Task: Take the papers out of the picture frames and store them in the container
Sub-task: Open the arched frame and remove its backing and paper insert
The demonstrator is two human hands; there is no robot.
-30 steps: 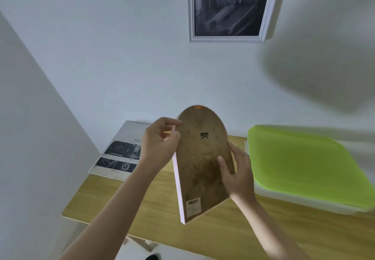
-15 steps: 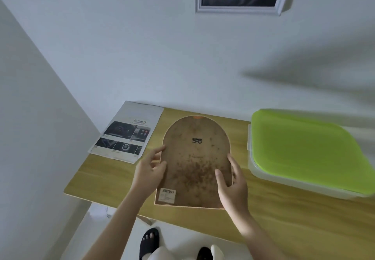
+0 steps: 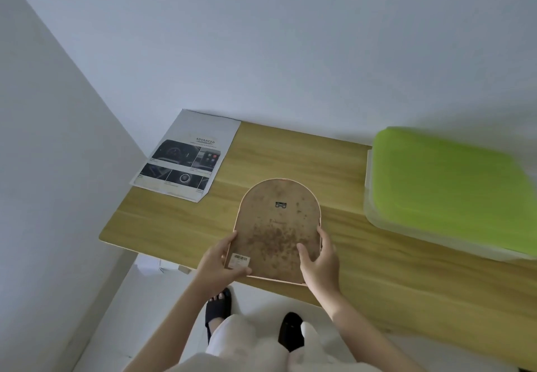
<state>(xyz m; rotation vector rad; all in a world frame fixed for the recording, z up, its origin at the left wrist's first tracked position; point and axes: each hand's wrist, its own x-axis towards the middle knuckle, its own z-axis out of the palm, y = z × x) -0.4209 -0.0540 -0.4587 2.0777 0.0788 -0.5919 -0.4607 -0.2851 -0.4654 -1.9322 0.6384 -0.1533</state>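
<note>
You have the arch-topped picture frame point(image 3: 277, 228) lying face down on the light wooden table point(image 3: 377, 258), its speckled brown backing board turned up and its straight bottom edge at the table's near edge. Your left hand point(image 3: 219, 261) grips the frame's lower left corner — thumb laid over the white barcode sticker point(image 3: 240, 260), fingers curled against the left side. Your right hand point(image 3: 321, 258) holds the lower right corner the same way, thumb pressed flat on the backing and the fingers wrapped round the right edge; how far they reach under it you cannot tell from here. A small dark metal hanger point(image 3: 280, 205) sits near the top of the arch. To your left, at the far corner of the table against the wall, a printed paper sheet with dark car-interior photos and the word ADVANCED point(image 3: 187, 158) lies flat, well apart from the frame. To your right sits the clear plastic container with a lime-green lid point(image 3: 447, 188) — lid on, and near the frame but not touching it. Below the table edge you can see pale trousers and black slippers point(image 3: 218, 306) on a white floor.
</note>
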